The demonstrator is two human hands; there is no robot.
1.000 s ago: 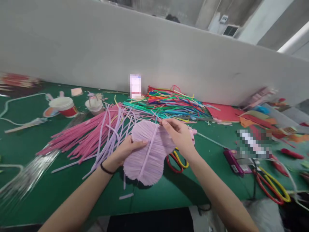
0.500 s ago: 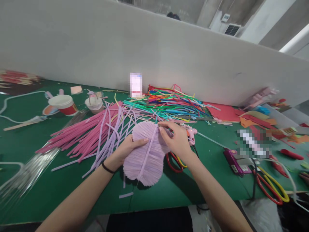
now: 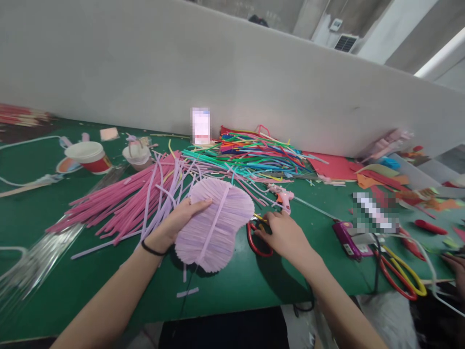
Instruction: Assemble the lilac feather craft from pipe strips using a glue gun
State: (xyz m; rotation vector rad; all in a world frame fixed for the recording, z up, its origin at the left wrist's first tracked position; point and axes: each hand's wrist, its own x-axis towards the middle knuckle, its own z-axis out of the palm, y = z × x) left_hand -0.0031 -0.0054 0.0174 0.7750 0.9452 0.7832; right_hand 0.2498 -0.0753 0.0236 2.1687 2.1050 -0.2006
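Observation:
My left hand (image 3: 172, 224) holds a lilac leaf-shaped piece (image 3: 213, 224) made of pipe cleaners laid side by side, with a central rib. The thumb lies across its upper left edge and the fingers are under it. My right hand (image 3: 281, 234) rests on the green table (image 3: 254, 283) just right of the piece. Its fingers curl over the red and yellow handles of a pair of scissors (image 3: 256, 236). A pink glue gun (image 3: 281, 197) lies just beyond that hand.
Piles of pink and lilac pipe cleaners (image 3: 123, 203) and multicoloured ones (image 3: 254, 157) lie behind. Cups (image 3: 90, 157) stand far left. More scissors (image 3: 403, 276), a purple tool (image 3: 350, 240), felt sheets (image 3: 336, 167) and another person's hand (image 3: 456, 266) sit at right. A grey partition (image 3: 218, 72) backs the table.
My right hand has left the top of the lilac piece and come down to the right onto the scissors. The left hand still holds the piece, shifted slightly lower.

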